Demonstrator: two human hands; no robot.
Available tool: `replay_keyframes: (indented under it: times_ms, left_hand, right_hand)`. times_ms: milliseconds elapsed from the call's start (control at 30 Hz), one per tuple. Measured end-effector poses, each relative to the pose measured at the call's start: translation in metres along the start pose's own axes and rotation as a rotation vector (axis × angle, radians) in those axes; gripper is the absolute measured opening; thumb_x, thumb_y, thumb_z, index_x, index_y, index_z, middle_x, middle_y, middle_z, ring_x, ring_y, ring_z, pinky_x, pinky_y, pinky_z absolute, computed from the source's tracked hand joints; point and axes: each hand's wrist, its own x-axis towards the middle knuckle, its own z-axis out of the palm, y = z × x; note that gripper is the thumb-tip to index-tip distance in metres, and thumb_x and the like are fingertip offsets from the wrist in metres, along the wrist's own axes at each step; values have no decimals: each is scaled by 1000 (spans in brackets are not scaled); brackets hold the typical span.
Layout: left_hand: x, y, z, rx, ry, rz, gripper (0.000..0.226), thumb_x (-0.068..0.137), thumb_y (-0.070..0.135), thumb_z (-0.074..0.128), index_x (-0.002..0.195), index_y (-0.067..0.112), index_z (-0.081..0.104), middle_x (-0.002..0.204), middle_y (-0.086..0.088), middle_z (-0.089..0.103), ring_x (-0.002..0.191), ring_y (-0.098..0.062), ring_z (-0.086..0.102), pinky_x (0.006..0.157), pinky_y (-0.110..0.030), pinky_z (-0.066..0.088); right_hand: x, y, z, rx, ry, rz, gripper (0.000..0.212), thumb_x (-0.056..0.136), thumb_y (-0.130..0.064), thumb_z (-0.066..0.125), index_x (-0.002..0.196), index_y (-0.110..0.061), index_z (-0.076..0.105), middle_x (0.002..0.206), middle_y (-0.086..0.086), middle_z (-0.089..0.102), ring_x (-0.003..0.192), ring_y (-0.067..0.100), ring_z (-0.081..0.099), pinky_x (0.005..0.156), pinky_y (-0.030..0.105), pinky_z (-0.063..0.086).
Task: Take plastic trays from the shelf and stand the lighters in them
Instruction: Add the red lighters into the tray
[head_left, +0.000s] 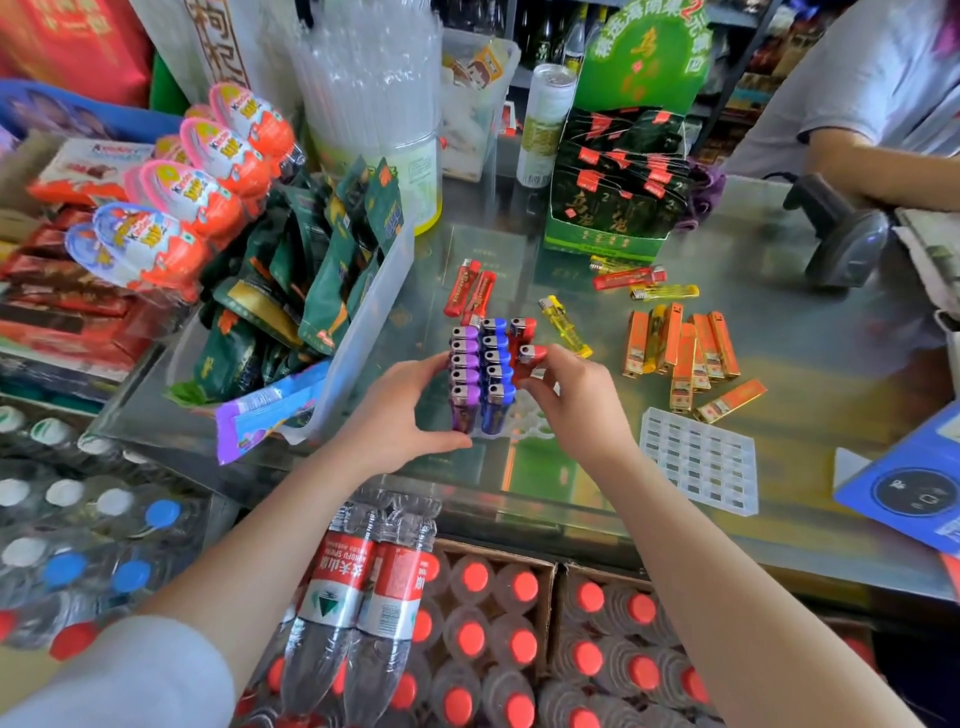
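A clear plastic tray (530, 423) sits on the glass counter with a row of purple lighters (464, 374) and a row of blue lighters (496, 371) standing in it. My left hand (402, 410) grips the tray's left side against the purple row. My right hand (574, 395) holds a red lighter (531, 358) upright over the tray's third row, behind another red one (521, 330). Loose on the counter lie two red lighters (470, 293), a yellow lighter (565, 326) and a heap of orange lighters (683, 353). A second, empty tray (698, 460) lies to the right.
A clear bin (363, 332) of green snack packets stands at the left of the tray. A green display box (608, 241) is behind. A barcode scanner (841, 234) and another person's arm (872, 166) are at the far right. Bottled water (467, 623) is stacked below the counter.
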Motion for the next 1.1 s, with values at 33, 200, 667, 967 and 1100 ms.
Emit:
replay_keyframes:
  times_ms: [33,200,667,967,1100]
  left_hand:
    - [0,1,0,-5,3,-1,71,62,40,79,125,31,46,120,11,56,114,-13,47,91,-33,37]
    - [0,7,-2,-45,9,-4,69,61,32,81,122,28,50,119,11,59,113,-9,49,92,-31,38]
    - [-6,9,-7,-8,49,-35,69,62,29,82,123,26,48,113,16,52,111,-7,44,92,-28,34]
    - [-8,-3,-3,-2,49,-47,81,61,42,75,132,24,40,120,15,43,118,-10,37,97,-29,29]
    - [-6,-3,-7,1,33,-56,79,62,35,80,130,28,41,111,23,41,113,-6,34,93,-28,30]
  right_hand:
    - [0,0,1,-53,19,-17,8,84,-9,62,89,-4,61,78,1,57,70,14,45,50,21,32]
    - [-5,3,14,-124,142,-6,14,82,-14,65,94,-6,63,89,8,68,86,28,56,57,25,33]
    - [23,16,-1,-32,-194,-38,23,79,-20,69,96,-10,56,91,-8,57,89,10,46,75,32,43]
    - [93,16,4,-116,-241,-165,38,90,3,39,121,-11,57,113,0,65,110,24,48,85,22,34]
    - [110,16,20,-172,-345,-178,57,76,14,45,123,-16,55,72,-26,37,83,13,34,66,25,33]
